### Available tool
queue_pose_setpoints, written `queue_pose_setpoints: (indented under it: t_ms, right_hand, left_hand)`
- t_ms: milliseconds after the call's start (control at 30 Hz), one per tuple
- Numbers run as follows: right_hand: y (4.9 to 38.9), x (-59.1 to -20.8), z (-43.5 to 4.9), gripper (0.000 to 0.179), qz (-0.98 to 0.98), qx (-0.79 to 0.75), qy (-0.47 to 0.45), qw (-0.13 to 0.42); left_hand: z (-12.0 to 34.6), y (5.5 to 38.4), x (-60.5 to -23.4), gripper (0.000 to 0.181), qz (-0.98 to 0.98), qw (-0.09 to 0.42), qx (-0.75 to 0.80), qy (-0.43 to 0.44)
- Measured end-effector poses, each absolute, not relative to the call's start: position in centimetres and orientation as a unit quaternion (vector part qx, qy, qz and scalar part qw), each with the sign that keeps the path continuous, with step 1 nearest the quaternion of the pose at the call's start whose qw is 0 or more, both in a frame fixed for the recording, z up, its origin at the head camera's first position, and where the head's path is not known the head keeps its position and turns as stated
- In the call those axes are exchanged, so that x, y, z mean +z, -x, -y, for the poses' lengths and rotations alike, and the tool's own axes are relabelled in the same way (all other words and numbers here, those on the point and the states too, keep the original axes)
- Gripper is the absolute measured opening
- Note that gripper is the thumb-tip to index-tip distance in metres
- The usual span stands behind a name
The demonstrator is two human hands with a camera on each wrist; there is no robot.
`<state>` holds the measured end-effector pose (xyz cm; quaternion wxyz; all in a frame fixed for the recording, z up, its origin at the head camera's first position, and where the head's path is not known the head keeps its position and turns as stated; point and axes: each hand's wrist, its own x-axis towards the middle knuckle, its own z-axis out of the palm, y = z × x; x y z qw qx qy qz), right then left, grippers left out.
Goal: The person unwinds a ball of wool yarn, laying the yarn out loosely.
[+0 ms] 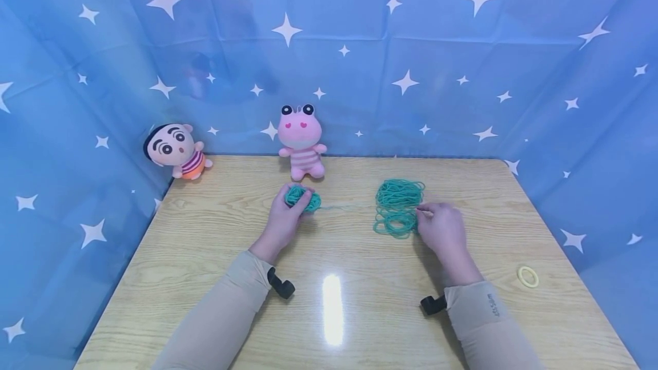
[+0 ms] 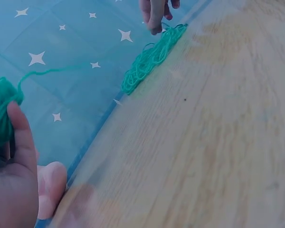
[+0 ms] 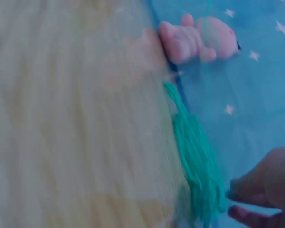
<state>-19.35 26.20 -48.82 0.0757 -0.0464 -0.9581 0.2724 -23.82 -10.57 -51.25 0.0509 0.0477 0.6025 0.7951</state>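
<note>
In the head view my left hand (image 1: 284,214) grips a small wound ball of green yarn (image 1: 311,203), the thumb lying across its front. The ball also shows at the left edge of the left wrist view, where a single strand (image 2: 50,71) leads off it to the right. A flat heap of looped green yarn (image 1: 400,194) lies on the table, its nearer loops spread looser. At the heap's right edge is my right hand (image 1: 443,227), fingertips close beside the loops. The right wrist view shows its thumb and fingers (image 3: 249,197) bent and slightly apart, with no yarn visible between them.
A pink striped plush toy (image 1: 303,141) sits at the table's back edge, just behind my left hand. Another plush figure (image 1: 177,150) leans at the back left corner. A pale yellow ring (image 1: 528,277) lies on the wooden table (image 1: 375,301) at the right.
</note>
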Motion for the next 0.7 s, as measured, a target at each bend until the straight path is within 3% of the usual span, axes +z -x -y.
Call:
queue_pose_setpoints:
  t_ms: [200,367,467,700]
  right_hand:
    - [19.3,-48.9,-21.6,0.035,0.927,0.334,-0.092,0.146]
    - [19.2,-48.5,-16.5,0.047,0.895,0.398,-0.189,0.066]
    - [19.1,-48.2,-14.1,0.045,0.894,0.403,-0.195,0.021]
    - [19.3,-48.3,-12.2,0.025,0.888,0.419,-0.185,0.037]
  left_hand:
    - [10.4,23.6,-51.2,0.024,-0.624,0.045,0.776,-0.082]
    - [10.4,23.2,-51.1,0.039,-0.679,0.034,0.725,-0.107]
    - [10.4,23.2,-51.2,0.037,-0.695,0.044,0.709,-0.114]
    - [10.4,23.5,-51.6,0.022,-0.692,0.062,0.707,-0.133]
